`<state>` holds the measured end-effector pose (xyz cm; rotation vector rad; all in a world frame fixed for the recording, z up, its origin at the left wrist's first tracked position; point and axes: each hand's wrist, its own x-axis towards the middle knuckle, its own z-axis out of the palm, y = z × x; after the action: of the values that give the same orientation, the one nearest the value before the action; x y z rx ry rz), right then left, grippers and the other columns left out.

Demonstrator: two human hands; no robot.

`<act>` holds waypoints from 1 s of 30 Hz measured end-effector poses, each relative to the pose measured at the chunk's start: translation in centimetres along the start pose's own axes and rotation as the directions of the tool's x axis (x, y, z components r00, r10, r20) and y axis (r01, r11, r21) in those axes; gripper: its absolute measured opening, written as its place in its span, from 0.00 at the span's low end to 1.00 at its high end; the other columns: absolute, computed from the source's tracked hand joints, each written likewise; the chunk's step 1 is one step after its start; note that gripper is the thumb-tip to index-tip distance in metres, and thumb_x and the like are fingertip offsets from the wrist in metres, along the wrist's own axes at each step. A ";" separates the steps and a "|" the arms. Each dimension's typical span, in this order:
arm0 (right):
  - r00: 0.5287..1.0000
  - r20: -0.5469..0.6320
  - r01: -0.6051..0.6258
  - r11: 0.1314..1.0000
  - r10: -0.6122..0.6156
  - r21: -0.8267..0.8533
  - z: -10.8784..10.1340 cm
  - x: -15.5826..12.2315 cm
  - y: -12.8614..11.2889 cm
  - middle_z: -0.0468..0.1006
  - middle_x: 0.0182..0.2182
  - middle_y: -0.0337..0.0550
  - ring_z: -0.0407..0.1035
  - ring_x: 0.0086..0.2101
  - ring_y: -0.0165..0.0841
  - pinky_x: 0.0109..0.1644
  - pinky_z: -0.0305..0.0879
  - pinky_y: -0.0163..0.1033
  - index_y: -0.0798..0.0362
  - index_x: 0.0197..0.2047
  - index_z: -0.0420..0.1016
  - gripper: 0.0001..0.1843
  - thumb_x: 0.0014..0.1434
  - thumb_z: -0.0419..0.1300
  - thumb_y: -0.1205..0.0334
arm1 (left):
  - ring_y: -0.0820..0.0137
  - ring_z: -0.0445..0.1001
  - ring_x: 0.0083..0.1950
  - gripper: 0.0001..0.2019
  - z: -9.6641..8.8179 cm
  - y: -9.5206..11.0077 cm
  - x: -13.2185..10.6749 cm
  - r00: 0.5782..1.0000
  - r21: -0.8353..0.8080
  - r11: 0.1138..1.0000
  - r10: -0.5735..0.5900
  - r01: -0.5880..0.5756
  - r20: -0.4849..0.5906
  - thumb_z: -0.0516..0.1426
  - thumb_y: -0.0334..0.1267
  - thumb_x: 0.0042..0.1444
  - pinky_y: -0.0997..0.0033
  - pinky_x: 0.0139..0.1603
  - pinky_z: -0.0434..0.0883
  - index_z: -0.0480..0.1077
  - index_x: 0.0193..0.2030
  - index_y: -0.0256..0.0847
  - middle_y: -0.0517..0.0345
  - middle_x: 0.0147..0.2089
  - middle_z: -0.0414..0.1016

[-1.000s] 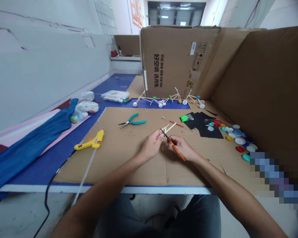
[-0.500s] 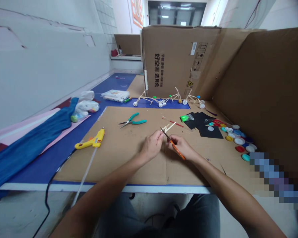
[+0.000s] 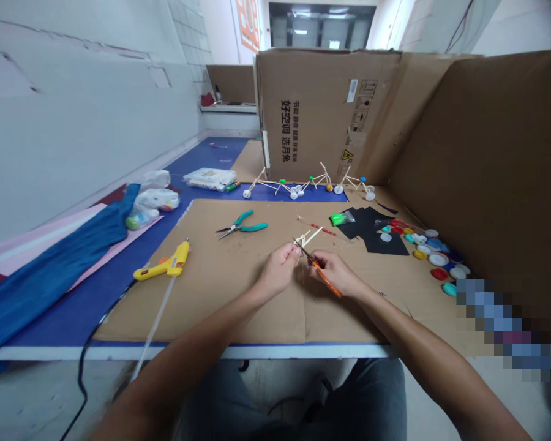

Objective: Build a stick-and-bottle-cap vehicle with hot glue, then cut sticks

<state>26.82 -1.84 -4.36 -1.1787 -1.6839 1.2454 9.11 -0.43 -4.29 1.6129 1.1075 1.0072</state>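
Note:
Over the cardboard sheet (image 3: 220, 300), both my hands are close together. My left hand (image 3: 279, 268) is closed, pinching a small cluster of joined pale wooden sticks (image 3: 313, 236) that points up and to the right. My right hand (image 3: 334, 272) is closed around an orange-handled tool with a thin dark blade (image 3: 327, 280). The blade slants up-left across the sticks by my left fingertips. Whether it touches them I cannot tell. My fingers hide part of the sticks and the tool.
Teal-handled pliers (image 3: 242, 225) and a yellow glue gun (image 3: 168, 263) with a cord lie left. Stick models with bottle-cap wheels (image 3: 294, 191) stand at the back. Black sheets (image 3: 386, 244) and several bottle caps (image 3: 439, 260) lie right, beside a tall cardboard wall (image 3: 482, 165).
The whole view has shifted slightly left. My hands keep their hold on the sticks and the orange-handled tool, with hardly any movement between them.

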 end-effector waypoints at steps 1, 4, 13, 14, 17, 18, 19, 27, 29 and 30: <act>1.000 -0.003 0.004 1.000 -0.004 -0.006 0.0 0.0 0.0 0.59 0.22 0.31 0.52 0.24 0.26 0.29 0.48 0.34 0.52 0.27 0.63 0.10 0.48 0.60 0.57 | 0.76 0.55 0.23 0.14 0.1 0.0 0.1 1.000 -0.038 0.999 -0.014 0.014 0.000 0.50 0.47 0.62 0.75 0.26 0.53 0.67 0.35 0.40 0.68 0.23 0.58; 1.000 -0.003 0.011 1.000 -0.011 -0.008 0.0 0.2 0.0 0.60 0.22 0.31 0.53 0.25 0.26 0.30 0.50 0.34 0.53 0.28 0.65 0.13 0.49 0.62 0.54 | 0.77 0.52 0.22 0.15 0.3 -0.2 0.3 0.999 -0.160 0.986 -0.049 0.051 0.014 0.52 0.50 0.61 0.75 0.25 0.51 0.68 0.35 0.39 0.68 0.23 0.57; 1.000 -0.010 -0.007 1.000 0.007 0.000 0.1 0.0 -0.6 0.58 0.22 0.30 0.51 0.25 0.25 0.29 0.49 0.33 0.52 0.26 0.63 0.10 0.48 0.60 0.57 | 0.79 0.46 0.19 0.17 0.3 -0.1 0.3 0.983 -0.374 0.911 -0.138 0.176 0.125 0.55 0.54 0.57 0.75 0.23 0.46 0.65 0.34 0.40 0.71 0.21 0.53; 1.000 -0.009 -0.006 1.000 0.006 -0.008 0.0 -0.1 -0.6 0.58 0.22 0.31 0.52 0.25 0.26 0.29 0.49 0.33 0.52 0.26 0.62 0.10 0.47 0.60 0.58 | 0.79 0.45 0.19 0.17 0.3 0.0 0.2 0.981 -0.383 0.905 -0.144 0.184 0.131 0.55 0.54 0.56 0.75 0.23 0.46 0.65 0.34 0.40 0.71 0.21 0.53; 1.000 0.001 -0.011 1.000 0.011 -0.015 0.0 -0.1 -0.6 0.59 0.22 0.31 0.52 0.25 0.26 0.29 0.49 0.33 0.52 0.26 0.63 0.09 0.48 0.60 0.58 | 0.79 0.45 0.19 0.17 0.4 0.2 0.2 0.981 -0.374 0.909 -0.148 0.186 0.126 0.55 0.54 0.56 0.75 0.23 0.46 0.65 0.34 0.41 0.71 0.21 0.52; 1.000 -0.005 -0.009 1.000 0.009 -0.012 0.0 -0.1 -0.5 0.59 0.22 0.31 0.52 0.25 0.26 0.29 0.49 0.33 0.52 0.26 0.63 0.10 0.48 0.60 0.58 | 0.79 0.45 0.20 0.17 0.5 0.2 0.2 0.982 -0.362 0.915 -0.147 0.179 0.116 0.55 0.55 0.56 0.75 0.23 0.46 0.65 0.34 0.41 0.71 0.21 0.52; 1.000 -0.011 -0.004 1.000 0.004 -0.003 0.1 0.0 -0.5 0.60 0.22 0.31 0.53 0.25 0.26 0.29 0.49 0.33 0.52 0.26 0.63 0.11 0.48 0.61 0.57 | 0.78 0.46 0.20 0.18 0.5 0.2 0.2 0.984 -0.348 0.922 -0.144 0.171 0.101 0.55 0.55 0.56 0.75 0.23 0.46 0.65 0.34 0.41 0.71 0.21 0.53; 0.999 0.043 -0.022 0.987 0.016 0.159 0.1 0.5 0.0 0.62 0.25 0.31 0.54 0.26 0.26 0.31 0.52 0.33 0.53 0.34 0.67 0.23 0.46 0.72 0.47 | 0.76 0.51 0.23 0.18 0.3 -0.4 0.7 0.997 -0.197 0.980 -0.038 0.025 -0.064 0.50 0.56 0.61 0.75 0.25 0.52 0.63 0.34 0.42 0.68 0.23 0.53; 1.000 0.024 0.006 0.991 -0.009 0.134 -0.2 0.5 0.0 0.63 0.26 0.32 0.56 0.28 0.26 0.32 0.54 0.34 0.53 0.34 0.68 0.23 0.46 0.73 0.47 | 0.75 0.51 0.24 0.16 0.0 -0.5 1.0 0.992 -0.203 0.979 -0.019 -0.006 -0.125 0.50 0.53 0.62 0.75 0.26 0.53 0.60 0.34 0.43 0.68 0.24 0.54; 1.000 0.004 0.013 0.991 -0.013 0.135 -0.4 0.5 0.0 0.64 0.27 0.32 0.56 0.28 0.27 0.33 0.54 0.34 0.53 0.34 0.68 0.24 0.46 0.73 0.47 | 0.75 0.52 0.24 0.14 -0.1 -0.5 1.0 0.989 -0.215 0.976 -0.012 -0.020 -0.149 0.50 0.51 0.63 0.75 0.26 0.54 0.60 0.35 0.43 0.68 0.24 0.56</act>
<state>26.98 -1.24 -4.22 -1.0832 -1.5821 1.3330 9.16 0.68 -4.60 1.3842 1.0539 1.2241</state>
